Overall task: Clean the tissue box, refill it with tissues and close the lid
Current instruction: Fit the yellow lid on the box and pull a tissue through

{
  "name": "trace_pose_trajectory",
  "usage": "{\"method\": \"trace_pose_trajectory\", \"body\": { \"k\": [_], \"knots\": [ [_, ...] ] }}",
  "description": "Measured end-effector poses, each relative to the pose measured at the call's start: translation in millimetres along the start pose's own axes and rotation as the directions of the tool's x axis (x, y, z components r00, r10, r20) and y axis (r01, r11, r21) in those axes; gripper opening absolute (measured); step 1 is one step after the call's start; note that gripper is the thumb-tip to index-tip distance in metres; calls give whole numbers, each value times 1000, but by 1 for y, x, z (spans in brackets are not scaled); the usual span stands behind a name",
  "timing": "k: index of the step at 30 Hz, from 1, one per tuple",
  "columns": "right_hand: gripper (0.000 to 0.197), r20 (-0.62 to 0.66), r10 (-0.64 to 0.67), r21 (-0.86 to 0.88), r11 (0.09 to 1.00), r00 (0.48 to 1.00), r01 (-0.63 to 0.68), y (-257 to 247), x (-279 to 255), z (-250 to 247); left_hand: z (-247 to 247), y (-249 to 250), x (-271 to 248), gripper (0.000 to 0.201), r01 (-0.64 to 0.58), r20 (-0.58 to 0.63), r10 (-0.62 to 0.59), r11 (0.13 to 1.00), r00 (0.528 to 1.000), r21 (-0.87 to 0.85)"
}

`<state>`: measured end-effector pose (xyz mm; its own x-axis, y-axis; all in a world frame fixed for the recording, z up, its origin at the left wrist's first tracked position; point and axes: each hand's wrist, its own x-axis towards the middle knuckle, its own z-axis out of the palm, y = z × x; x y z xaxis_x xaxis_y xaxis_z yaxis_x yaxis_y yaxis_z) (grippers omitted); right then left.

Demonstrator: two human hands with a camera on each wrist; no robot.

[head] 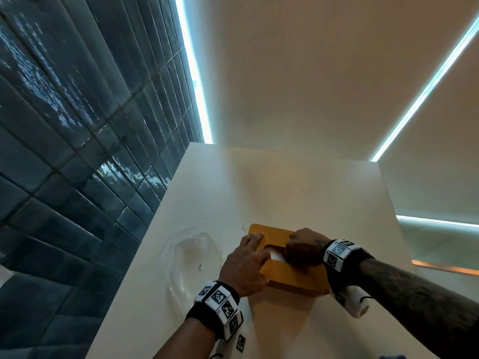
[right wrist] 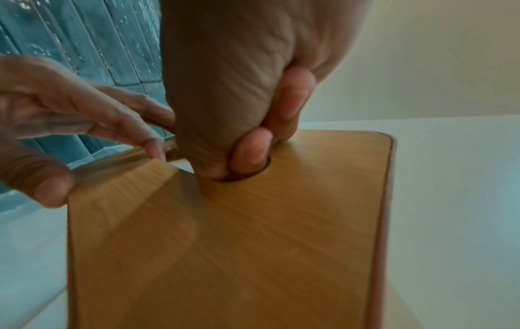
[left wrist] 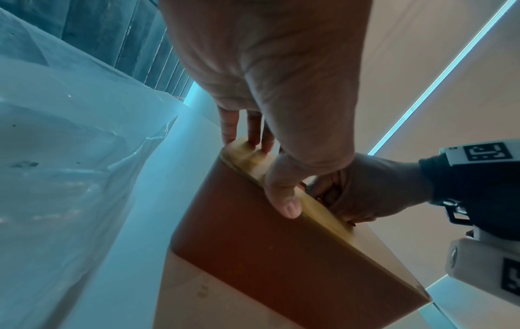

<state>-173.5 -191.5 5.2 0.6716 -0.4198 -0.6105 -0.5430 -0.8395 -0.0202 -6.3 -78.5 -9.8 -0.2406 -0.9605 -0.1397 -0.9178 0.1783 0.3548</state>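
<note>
Tissue box (head: 290,274): wooden, lid seated, on white counter (head: 298,182). Left hand (head: 245,265): fingers flat on the box's left end, thumb at its edge. Right hand (head: 303,248): fingers curled into the box's slot; contents hidden. Plastic wrapper (head: 191,257): left of box. Risk: a pull through the slot lifts the lid or tears tissue. Room: bare counter beyond the box, edge to its right.

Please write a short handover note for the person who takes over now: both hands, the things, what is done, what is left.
Left hand: fingers flat on the lid of the wooden tissue box, thumb on its edge, steadying it.
Right hand: fingers curled into the lid's slot; whether it pinches a tissue cannot be told.
Box stands on the white counter, clear plastic wrapper beside it.
Done: lid seems on.
Left: confirm it sits flush.
</note>
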Motion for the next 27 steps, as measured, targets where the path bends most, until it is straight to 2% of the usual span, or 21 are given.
{"method": "trace_pose_trajectory", "body": {
  "k": [9, 15, 18, 20, 22, 24, 25, 27],
  "knots": [
    [18, 13, 8, 102, 995, 1000, -9, 7, -3, 10, 10, -1, 2, 35, -18, 5, 18, 999, 1000, -34],
    [12, 16, 54, 345, 937, 998, -56, 14, -10, 16, 10, -1, 1, 40, -38, 2, 38, 998, 999, -50],
    [15, -57, 44, 454, 891, 997, -13, 18, -15, 23, 10, -1, 1, 44, -49, 5, 49, 998, 999, -48],
    [19, -196, 73, 547, 836, 978, 47, 16, -20, 26, 10, -1, 2, 43, -51, 6, 52, 998, 999, -42],
    [9, -314, 187, 633, 772, 931, 59, 17, -22, 29, 9, 0, 2, 42, -46, 2, 46, 998, 999, -35],
    [7, -358, 272, 715, 695, 893, 75, 21, -24, 30, 8, 1, 2, 42, -45, 8, 45, 998, 999, -35],
    [7, -356, 273, 707, 704, 894, 66, 21, -26, 29, 9, 1, 1, 42, -43, 12, 43, 998, 999, -37],
    [10, -314, 189, 556, 831, 931, 18, 15, -28, 27, 8, 1, 2, 42, -36, 13, 37, 998, 999, -41]
  ]
}}
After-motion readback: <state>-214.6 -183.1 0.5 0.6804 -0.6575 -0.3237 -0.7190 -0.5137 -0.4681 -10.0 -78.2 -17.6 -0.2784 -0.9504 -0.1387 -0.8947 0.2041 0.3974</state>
